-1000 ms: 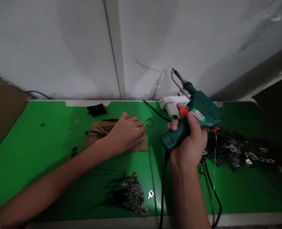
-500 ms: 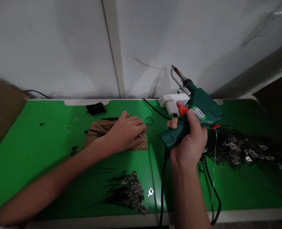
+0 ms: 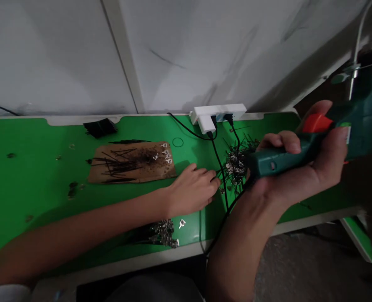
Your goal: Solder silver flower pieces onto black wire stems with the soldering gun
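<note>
My right hand (image 3: 318,163) is wrapped round the handle of a green soldering gun (image 3: 302,153) with a red trigger. The gun is raised at the right, and its front end runs to the frame's edge. My left hand (image 3: 194,188) is low over the green table, fingers curled together and pointing right. Its fingertips are beside a tangled pile of black wires with metal terminals (image 3: 236,163); whatever they pinch is hidden. Left of this hand lies a brown board (image 3: 132,161) bearing black wires and several small metal terminals (image 3: 167,155).
A white power strip (image 3: 219,112) with plugged-in cords stands against the wall. Nearer me lies a bundle of wires with metal ends (image 3: 163,233), beside a single terminal (image 3: 182,223). A black bundle (image 3: 100,127) sits at the back left. The gun's cord crosses the table edge.
My left hand has left the brown board and moved right to the wire pile. The soldering gun in my right hand has swung right, and the view has turned right.
</note>
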Motion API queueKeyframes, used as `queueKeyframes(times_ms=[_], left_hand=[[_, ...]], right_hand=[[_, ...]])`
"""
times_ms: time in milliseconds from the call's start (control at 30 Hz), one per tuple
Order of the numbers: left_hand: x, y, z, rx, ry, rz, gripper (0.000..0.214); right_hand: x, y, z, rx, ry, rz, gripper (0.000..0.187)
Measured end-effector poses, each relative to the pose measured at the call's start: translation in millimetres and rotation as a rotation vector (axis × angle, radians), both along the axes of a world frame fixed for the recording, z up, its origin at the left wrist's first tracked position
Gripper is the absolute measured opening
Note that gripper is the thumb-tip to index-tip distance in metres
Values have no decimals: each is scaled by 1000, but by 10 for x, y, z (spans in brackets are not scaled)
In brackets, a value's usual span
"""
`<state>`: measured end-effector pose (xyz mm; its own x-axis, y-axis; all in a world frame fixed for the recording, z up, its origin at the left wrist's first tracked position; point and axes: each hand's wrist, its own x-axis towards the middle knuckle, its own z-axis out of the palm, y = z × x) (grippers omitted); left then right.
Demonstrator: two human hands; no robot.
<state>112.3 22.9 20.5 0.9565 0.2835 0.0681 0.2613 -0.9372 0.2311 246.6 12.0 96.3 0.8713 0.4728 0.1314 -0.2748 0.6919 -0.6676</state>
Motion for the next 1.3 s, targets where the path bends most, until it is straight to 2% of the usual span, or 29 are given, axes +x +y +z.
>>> queueKeyframes(times_ms=[200, 333, 500, 633, 800, 933, 1000, 1067, 1167, 1300], left_hand=[[-104, 78, 93, -78, 22, 20, 17], [51, 39, 9, -79, -11, -32, 19], [281, 18, -87, -120, -66, 14, 9], [307, 22, -79, -181, -58, 54, 10], [286, 27, -35, -210, -46, 66, 8], [13, 149, 61, -180, -43, 47, 10], [-239, 251, 106, -138, -95, 95, 15], [-504, 352, 119, -62, -171, 210, 19], [-790, 452, 69, 67, -213, 325, 22], [-860, 442, -42, 136, -208, 321, 23]], right_hand=[[-7, 2, 42, -57, 14, -19, 55], [-24, 12, 38, -59, 12, 3, 58], [22, 11, -47, -112, -89, -5, 48], [45, 10, -82, -217, -184, -44, 46], [39, 39, -56, -147, -54, 13, 51], [26, 57, -27, -87, 79, 55, 53], [17, 58, -26, -75, 110, 57, 51], [7, 55, -34, -65, 88, 68, 45], [-11, 55, -46, -67, 29, 72, 35], [-29, 55, -40, -85, 36, 55, 30]])
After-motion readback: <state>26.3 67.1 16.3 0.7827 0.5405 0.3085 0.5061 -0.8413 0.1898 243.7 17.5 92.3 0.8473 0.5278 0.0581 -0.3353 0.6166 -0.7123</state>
